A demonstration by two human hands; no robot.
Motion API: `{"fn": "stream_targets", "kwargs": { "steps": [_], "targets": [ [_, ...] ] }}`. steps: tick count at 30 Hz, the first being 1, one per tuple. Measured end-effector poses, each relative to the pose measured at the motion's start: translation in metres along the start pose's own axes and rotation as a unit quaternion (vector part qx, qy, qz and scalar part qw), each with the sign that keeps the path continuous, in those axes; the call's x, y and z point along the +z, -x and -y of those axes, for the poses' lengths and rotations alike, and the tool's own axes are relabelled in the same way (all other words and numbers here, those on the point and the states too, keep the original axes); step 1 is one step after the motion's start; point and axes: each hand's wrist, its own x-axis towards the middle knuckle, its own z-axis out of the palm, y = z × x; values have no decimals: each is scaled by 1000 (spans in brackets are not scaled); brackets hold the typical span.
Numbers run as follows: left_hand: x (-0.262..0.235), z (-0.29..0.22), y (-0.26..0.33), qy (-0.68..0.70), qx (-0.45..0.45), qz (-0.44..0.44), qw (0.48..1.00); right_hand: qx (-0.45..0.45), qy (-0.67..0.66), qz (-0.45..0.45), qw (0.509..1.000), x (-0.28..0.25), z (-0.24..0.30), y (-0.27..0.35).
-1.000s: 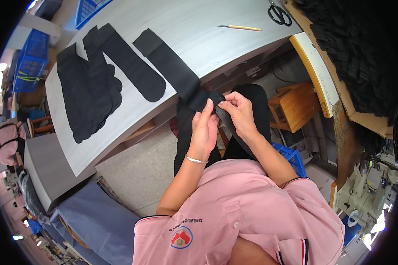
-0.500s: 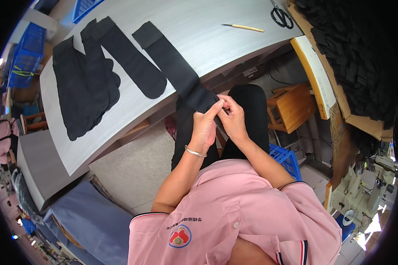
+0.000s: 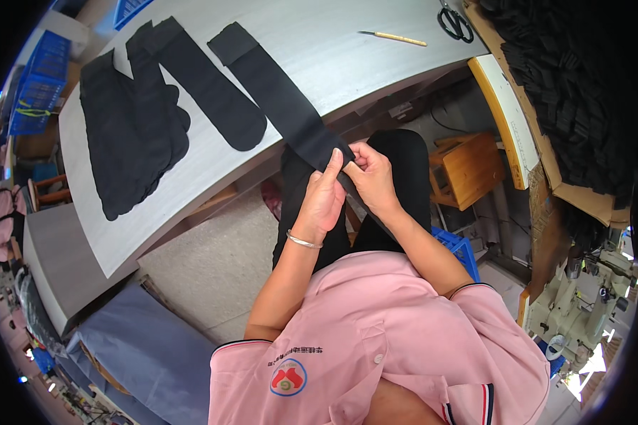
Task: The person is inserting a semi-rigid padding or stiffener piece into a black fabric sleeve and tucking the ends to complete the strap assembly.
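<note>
A long black sock (image 3: 276, 92) lies across the grey table (image 3: 333, 42), its cuff far up and its toe end hanging over the near edge. My left hand (image 3: 321, 200) and my right hand (image 3: 371, 175) both pinch that toe end just in front of my lap. A second black sock (image 3: 205, 85) lies flat to its left. Further left sits a pile of several black socks (image 3: 124, 142).
Black scissors (image 3: 454, 21) and a thin wooden-handled tool (image 3: 397, 37) lie at the table's far right. A heap of black socks (image 3: 567, 85) fills a cardboard box on the right. A wooden stool (image 3: 471, 166), a blue crate (image 3: 455, 248) and a sewing machine (image 3: 581, 304) stand nearby.
My hands have drawn closer together on the sock's toe end, the fingers now meeting. The sock on the table has hardly shifted.
</note>
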Motion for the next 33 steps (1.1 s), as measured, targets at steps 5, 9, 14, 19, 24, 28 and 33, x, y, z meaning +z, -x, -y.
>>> {"fn": "stream_targets", "kwargs": {
  "steps": [5, 9, 14, 19, 24, 28, 33],
  "targets": [
    [-6, 8, -7, -50, -15, 8, 999, -30, 188, -78, 979, 1, -7, -17],
    [7, -4, 1, 54, -16, 23, 998, 37, 74, -33, 996, 0, -8, -26],
    [15, -18, 9, 112, -24, 27, 993, -43, 100, -25, 994, -1, 7, -1],
    [8, 0, 0, 46, 28, -51, 997, -57, 65, -34, 996, 4, 21, 7],
    [2, 4, -1, 17, 26, -46, 998, -76, 217, -90, 969, 8, 3, -2],
    [-7, 8, -7, -27, 33, -61, 997, -42, 244, -86, 965, 11, -1, -25],
    [8, -11, 8, 141, 9, 6, 990, -30, 171, -57, 983, 10, 12, -15]
  ]
}}
